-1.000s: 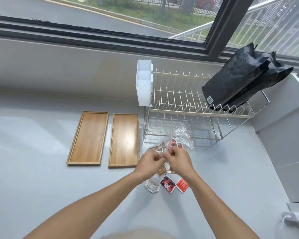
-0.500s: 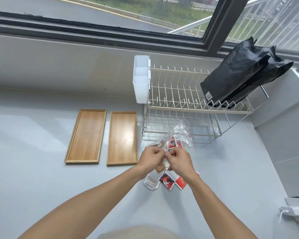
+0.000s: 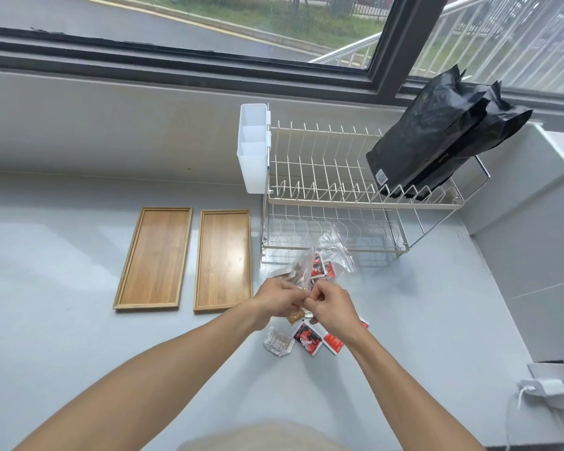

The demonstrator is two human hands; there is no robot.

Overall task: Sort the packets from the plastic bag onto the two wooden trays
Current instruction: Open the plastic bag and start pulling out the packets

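A clear plastic bag [image 3: 334,250] with red and brown packets inside is held upside down above the counter. My left hand [image 3: 275,302] and my right hand [image 3: 331,305] both pinch its lower edge, close together. Below the hands lie loose packets: a clear one [image 3: 278,341], a red and black one [image 3: 307,338], a red one [image 3: 333,342] and a brown one [image 3: 294,315]. Two empty wooden trays lie side by side to the left, the left tray [image 3: 153,258] and the right tray [image 3: 223,258].
A white wire dish rack [image 3: 332,193] stands just behind the bag, with a white plastic caddy [image 3: 253,148] on its left end and black bags [image 3: 437,135] on its right. A white charger and cable [image 3: 542,387] lie at the right front. A window runs along the back.
The hands stay joined on the bag over the same spot; only the fingers shift slightly. The view has tilted a little, and the fallen packets lie as before.
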